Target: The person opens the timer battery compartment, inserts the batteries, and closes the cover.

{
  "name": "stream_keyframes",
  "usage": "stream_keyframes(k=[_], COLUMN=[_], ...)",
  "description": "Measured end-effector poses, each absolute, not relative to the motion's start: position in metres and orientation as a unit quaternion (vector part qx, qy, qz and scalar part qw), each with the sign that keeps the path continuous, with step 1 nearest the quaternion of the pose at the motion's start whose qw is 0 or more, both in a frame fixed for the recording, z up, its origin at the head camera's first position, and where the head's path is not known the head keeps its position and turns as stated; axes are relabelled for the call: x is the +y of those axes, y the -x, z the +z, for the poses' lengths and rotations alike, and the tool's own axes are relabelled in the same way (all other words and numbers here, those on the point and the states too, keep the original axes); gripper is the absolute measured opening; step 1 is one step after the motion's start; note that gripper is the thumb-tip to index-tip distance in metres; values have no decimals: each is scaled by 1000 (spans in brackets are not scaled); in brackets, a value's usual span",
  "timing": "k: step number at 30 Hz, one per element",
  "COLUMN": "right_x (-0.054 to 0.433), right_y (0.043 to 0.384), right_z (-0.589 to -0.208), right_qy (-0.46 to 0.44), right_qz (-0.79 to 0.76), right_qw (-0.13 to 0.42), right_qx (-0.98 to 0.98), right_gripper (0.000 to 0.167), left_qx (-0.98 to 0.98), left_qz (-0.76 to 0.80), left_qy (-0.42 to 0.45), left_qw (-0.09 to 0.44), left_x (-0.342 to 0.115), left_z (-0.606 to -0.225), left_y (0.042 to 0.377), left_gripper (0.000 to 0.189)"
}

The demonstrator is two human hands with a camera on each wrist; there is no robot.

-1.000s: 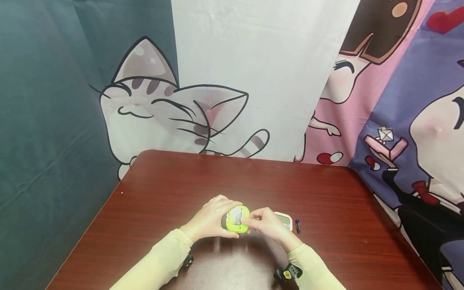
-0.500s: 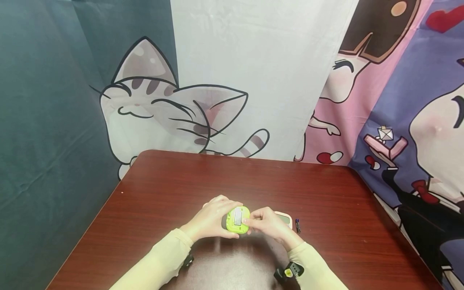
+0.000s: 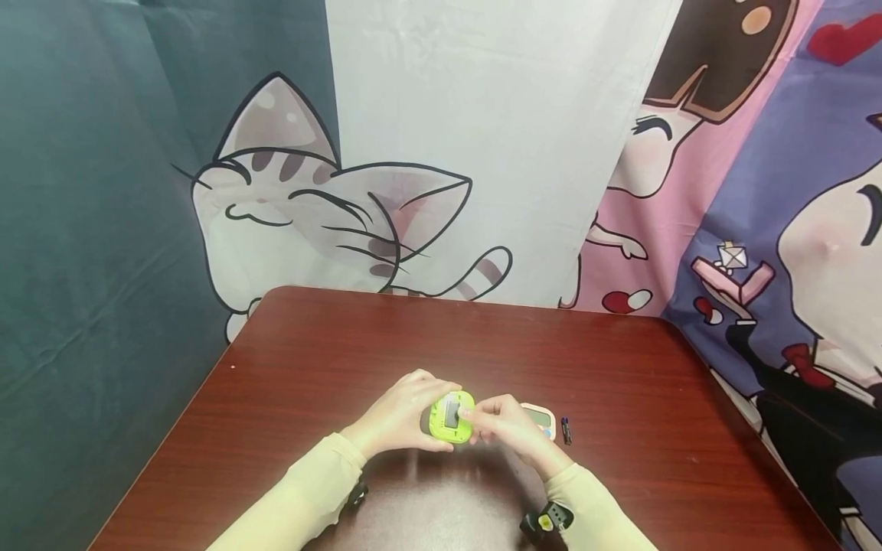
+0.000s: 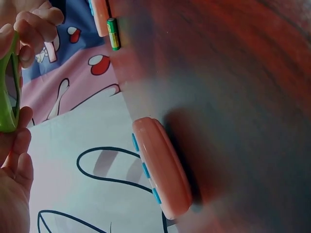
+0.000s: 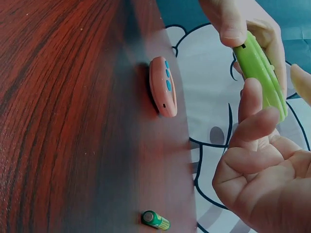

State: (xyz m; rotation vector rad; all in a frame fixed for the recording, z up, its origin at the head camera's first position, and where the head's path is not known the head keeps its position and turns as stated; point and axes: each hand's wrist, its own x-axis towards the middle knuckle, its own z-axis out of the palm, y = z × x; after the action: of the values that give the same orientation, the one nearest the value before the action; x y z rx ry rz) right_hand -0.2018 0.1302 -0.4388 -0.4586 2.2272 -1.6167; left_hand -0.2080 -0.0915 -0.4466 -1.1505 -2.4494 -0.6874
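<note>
A lime-green digital timer (image 3: 441, 426) is held up over the table, its back with a grey rectangular patch toward the head camera. My left hand (image 3: 403, 413) grips it from the left, fingers along the top edge and thumb below. At the right edge my right hand (image 3: 506, 425) pinches it, the thumb lying on the back face near the grey patch. In the right wrist view, curled fingers of the right hand (image 5: 265, 165) lie against the side of the green timer (image 5: 262, 73). Its front is hidden from the head view.
To the right, partly behind the right hand, lies a pale-pink timer (image 3: 540, 417) with a screen. A small green-and-gold battery (image 4: 113, 34) lies beside it. Another pink timer (image 4: 163, 167) with blue buttons stands on the table. Printed cloth (image 3: 482, 153) hangs behind the table.
My right thumb has shifted slightly upward on the timer's back, and the grey patch looks darker. The left hand stays nearly still.
</note>
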Motion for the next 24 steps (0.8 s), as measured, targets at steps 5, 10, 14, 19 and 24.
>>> stream_keyframes(k=[5, 10, 14, 19, 24], right_x=[131, 132, 131, 131, 132], right_y=[203, 203, 203, 204, 205], right_z=[-443, -443, -443, -445, -446], right_qy=[157, 165, 175, 182, 188], right_qz=[-551, -547, -551, -559, -563], right_qw=[173, 177, 174, 178, 182], right_qx=[801, 801, 797, 789, 784], right_gripper=[32, 33, 34, 32, 30], left_qx=[-878, -886, -885, -883, -884], left_qz=[-243, -234, -233, -233, -239], left_qy=[384, 372, 372, 376, 373], left_qw=[152, 144, 153, 156, 147], left_x=[-91, -90, -90, -90, -91], left_z=[-446, -447, -448, -449, -451], left_y=[204, 202, 202, 203, 203], left_gripper=[77, 76, 76, 75, 75])
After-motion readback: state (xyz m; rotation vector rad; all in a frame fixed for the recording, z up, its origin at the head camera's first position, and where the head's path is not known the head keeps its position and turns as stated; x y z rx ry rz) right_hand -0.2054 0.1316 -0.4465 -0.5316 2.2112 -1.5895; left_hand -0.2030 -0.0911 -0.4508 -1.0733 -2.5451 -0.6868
